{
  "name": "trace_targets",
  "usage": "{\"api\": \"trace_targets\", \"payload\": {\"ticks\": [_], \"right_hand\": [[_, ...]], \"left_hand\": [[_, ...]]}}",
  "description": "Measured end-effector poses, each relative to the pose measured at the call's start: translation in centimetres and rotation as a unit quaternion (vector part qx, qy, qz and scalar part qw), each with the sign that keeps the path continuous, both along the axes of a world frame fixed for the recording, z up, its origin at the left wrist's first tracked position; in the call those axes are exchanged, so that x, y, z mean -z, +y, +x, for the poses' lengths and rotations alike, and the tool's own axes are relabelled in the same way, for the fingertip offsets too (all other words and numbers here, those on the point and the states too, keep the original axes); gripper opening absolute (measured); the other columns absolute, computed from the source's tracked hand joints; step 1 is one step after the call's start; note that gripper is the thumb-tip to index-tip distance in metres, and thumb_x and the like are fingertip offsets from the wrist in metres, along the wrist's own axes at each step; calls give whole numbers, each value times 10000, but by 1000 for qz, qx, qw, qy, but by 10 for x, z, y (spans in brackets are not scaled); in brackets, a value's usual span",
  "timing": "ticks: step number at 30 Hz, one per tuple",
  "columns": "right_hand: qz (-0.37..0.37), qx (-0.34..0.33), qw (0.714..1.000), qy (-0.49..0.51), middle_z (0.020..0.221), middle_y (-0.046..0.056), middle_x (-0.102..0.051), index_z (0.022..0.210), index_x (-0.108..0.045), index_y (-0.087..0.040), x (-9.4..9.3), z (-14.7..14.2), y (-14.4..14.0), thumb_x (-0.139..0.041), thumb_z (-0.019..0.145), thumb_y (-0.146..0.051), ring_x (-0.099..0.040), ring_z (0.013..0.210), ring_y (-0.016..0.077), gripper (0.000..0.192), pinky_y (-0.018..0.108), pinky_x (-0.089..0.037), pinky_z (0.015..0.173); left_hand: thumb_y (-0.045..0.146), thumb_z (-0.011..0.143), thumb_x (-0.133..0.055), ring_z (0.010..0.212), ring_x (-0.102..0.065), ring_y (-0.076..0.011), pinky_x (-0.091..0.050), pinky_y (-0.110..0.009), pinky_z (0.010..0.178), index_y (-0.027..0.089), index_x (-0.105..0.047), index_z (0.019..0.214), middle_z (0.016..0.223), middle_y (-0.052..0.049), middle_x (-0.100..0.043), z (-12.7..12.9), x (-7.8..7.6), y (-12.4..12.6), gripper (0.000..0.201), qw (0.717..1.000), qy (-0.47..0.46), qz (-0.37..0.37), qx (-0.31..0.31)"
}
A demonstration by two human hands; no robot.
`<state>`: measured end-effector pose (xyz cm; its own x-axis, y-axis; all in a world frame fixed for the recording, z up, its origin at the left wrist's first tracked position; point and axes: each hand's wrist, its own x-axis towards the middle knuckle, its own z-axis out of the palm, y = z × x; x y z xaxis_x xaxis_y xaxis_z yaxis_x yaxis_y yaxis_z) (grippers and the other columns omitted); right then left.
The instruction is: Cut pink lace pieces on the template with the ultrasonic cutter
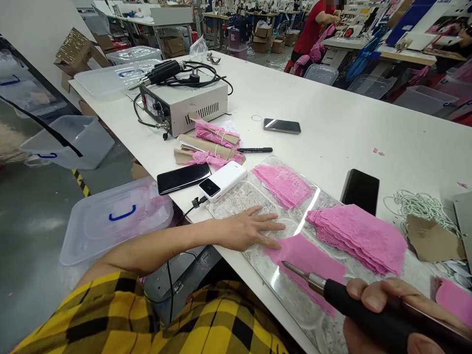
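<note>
left hand [249, 228]: flat, fingers spread, palm down on the clear plate [313, 196], fingertips at the edge of the single lace piece [306, 260]; holds nothing.
right hand [391, 305]: closed around the black tool handle [368, 305]; metal tip [295, 269] sits over the single lace piece.
single lace piece: pink, flat on the plate, between both hands.
lace stacks: 2 on the plate, far one [282, 183], bigger near one [359, 236]; another pink piece at the right edge [453, 297].
worktop [332, 98]: white, carries all of it.
phones: 2, one dark by the power bank [183, 178], one further out [282, 126].
power bank [223, 181]: 1, white, lit display, digits unreadable.
black block [359, 191]: 1, right of the far stack.
control box [184, 101]: 1, grey, second handpiece on top; panel text too small to read.
card rolls with pink lace [214, 142]: about 3.
pen [256, 150]: 1.
readable brands: can't make out any.
</note>
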<state>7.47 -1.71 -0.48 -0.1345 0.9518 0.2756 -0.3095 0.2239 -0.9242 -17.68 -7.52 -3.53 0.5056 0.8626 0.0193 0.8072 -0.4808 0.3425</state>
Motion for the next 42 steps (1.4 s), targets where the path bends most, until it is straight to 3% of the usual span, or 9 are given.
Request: {"api": "trace_targets", "payload": {"ticks": [6,17,34,42], "right_hand": [[18,2,1000,0,818,4,-586,777,-623,-195,-8,-18,2,-680,652,-369,-505,567,123,222,372,-496,575],[46,-25,998,17,820,8,-584,850,-602,-185,-1,-37,-3,-593,697,-287,-507,597,123,184,348,-485,572],[93,-30,995,7,792,7,-585,817,-569,-179,3,-38,-1,-579,714,-232,-514,604,128,117,354,-497,585],[87,-42,995,7,821,-3,-569,848,-567,-197,1,-40,-4,-578,740,-206,-510,621,123,109,346,-499,597]], "left_hand": [[4,831,-466,1475,-177,-259,-118,-535,1191,283,-562,1340,1553,-38,-325,0,3,-1,588,1000,-9,16,3],[59,855,-488,1474,-191,-287,-177,-559,1175,273,-573,1330,1554,-56,-326,2,1,0,528,1000,7,20,2],[75,872,-489,1463,-220,-317,-211,-584,1157,255,-592,1310,1540,-78,-353,3,-3,0,485,1000,8,18,4],[52,858,-495,1469,-199,-313,-218,-597,1151,278,-572,1325,1553,-63,-329,1,3,0,525,999,9,38,4]]}}
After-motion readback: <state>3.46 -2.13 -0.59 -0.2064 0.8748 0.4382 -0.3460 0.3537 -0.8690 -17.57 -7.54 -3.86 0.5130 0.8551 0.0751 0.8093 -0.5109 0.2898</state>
